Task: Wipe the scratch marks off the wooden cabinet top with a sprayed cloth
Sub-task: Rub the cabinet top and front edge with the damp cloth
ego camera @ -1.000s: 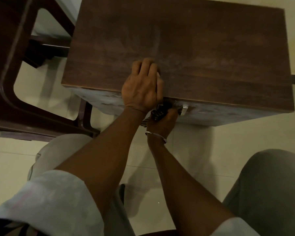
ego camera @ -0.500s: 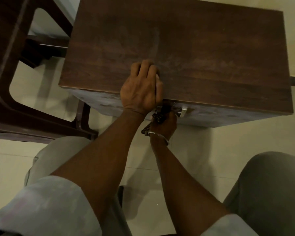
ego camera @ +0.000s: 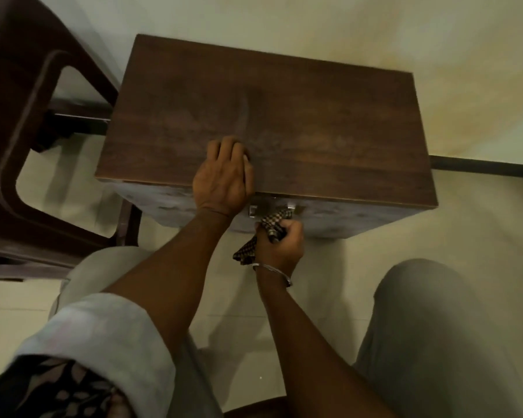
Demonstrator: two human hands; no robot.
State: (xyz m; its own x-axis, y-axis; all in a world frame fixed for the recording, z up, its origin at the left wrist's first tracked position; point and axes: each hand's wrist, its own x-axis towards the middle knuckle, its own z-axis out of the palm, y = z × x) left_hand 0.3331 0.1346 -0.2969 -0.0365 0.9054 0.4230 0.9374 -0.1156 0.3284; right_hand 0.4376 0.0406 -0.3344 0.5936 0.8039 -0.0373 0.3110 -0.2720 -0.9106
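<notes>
The dark wooden cabinet top (ego camera: pixel 314 122) carries pale smears and a curved mark (ego camera: pixel 244 116) near its middle. My left hand (ego camera: pixel 224 176) lies palm-down on the top at the front edge, holding nothing. Below it, my right hand (ego camera: pixel 281 245), with a metal bangle on the wrist, is closed on a crumpled checkered cloth (ego camera: pixel 273 225). The cloth is pressed to the cabinet's front face beside the metal handle (ego camera: pixel 253 211). One corner of the cloth hangs down left of the wrist.
A dark brown plastic chair (ego camera: pixel 27 152) stands close to the cabinet's left side. My knees in grey trousers (ego camera: pixel 435 327) sit either side of the tiled floor (ego camera: pixel 242 321) in front. A pale wall and dark skirting (ego camera: pixel 480 167) run behind the cabinet.
My right hand with the cloth has dropped a little and shifted right along the cabinet front, so more cloth shows. The left hand has stayed on the top edge. The view now takes in the whole top.
</notes>
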